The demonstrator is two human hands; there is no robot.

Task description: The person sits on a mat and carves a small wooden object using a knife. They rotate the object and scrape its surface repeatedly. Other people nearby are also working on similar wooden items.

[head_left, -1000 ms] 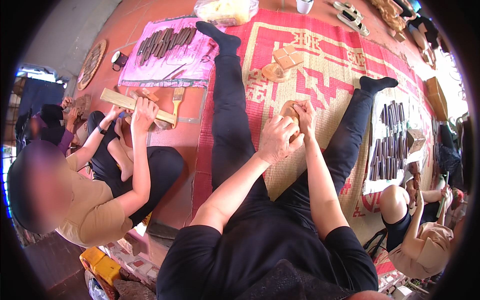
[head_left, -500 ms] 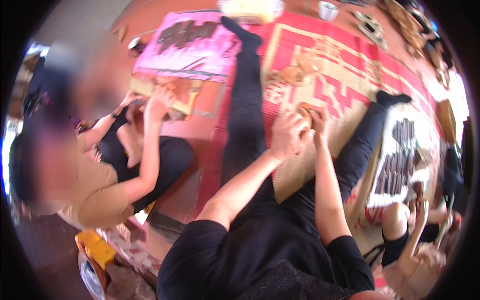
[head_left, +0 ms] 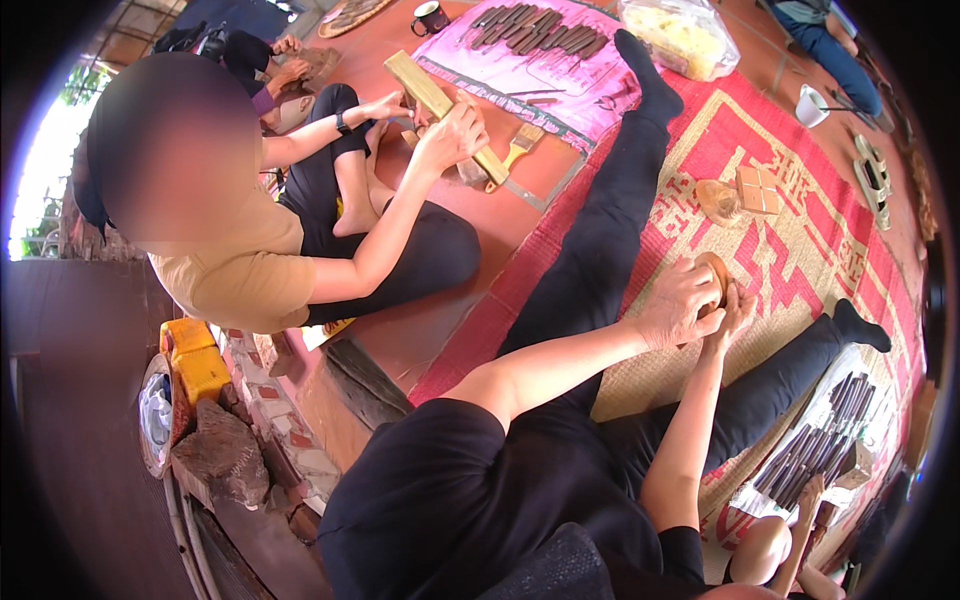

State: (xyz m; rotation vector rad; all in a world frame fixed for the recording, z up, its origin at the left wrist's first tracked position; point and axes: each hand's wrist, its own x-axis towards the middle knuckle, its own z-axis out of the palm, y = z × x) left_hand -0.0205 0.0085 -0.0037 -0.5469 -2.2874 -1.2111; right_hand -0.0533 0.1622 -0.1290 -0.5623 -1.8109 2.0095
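Over the woven mat between my outstretched legs, both hands meet around a rounded orange-brown piece, apparently wood (head_left: pixel 714 274). My left hand (head_left: pixel 682 306) grips it from the left with bent fingers. From the right, my right hand (head_left: pixel 736 312) pinches its lower edge. The fingers cover much of the piece, so its full shape is hidden. Just beyond my hands, a tan rounded bundle (head_left: pixel 718 203) lies on the mat beside square wooden blocks (head_left: pixel 757 190) set close together.
At left a co-worker holds a long wooden bar (head_left: pixel 420 88) near a flat brush (head_left: pixel 523 143). Dark sticks (head_left: pixel 540 30) lie on a pink cloth (head_left: pixel 575 95), by a clear tub (head_left: pixel 685 40). More dark sticks (head_left: pixel 825 430) lie at right, near another person's knee (head_left: pixel 760 550).
The view has swung left, so my hands and the mat appear farther right. My hands keep hold of the rounded piece. The co-worker's wooden bar is now tilted more steeply in the picture.
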